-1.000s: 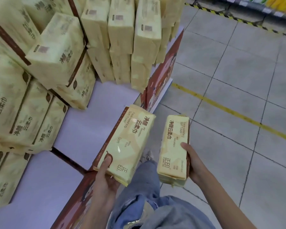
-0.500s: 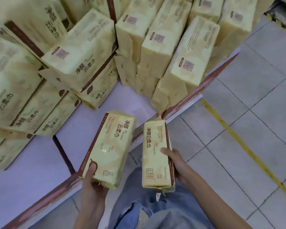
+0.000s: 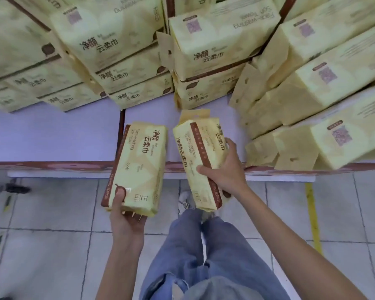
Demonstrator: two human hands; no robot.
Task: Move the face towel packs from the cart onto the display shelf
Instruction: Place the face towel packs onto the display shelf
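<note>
I see my left grip (image 3: 126,215) clamped on the left pack's (image 3: 140,165) near end and my right grip (image 3: 227,173) wrapped round the right pack's (image 3: 200,156) middle, both cream, brown-striped, over the shelf's (image 3: 52,135) front edge.

The left pack (image 3: 139,167) is pale yellow with a brown stripe and brown letters. The right pack (image 3: 188,152) looks the same. The stacked packs (image 3: 204,50) are yellow too, with small purple squares. The shelf (image 3: 52,135) is light purple with a red-brown edge. The floor (image 3: 52,213) is grey tiles with a yellow line (image 3: 311,213).
</note>
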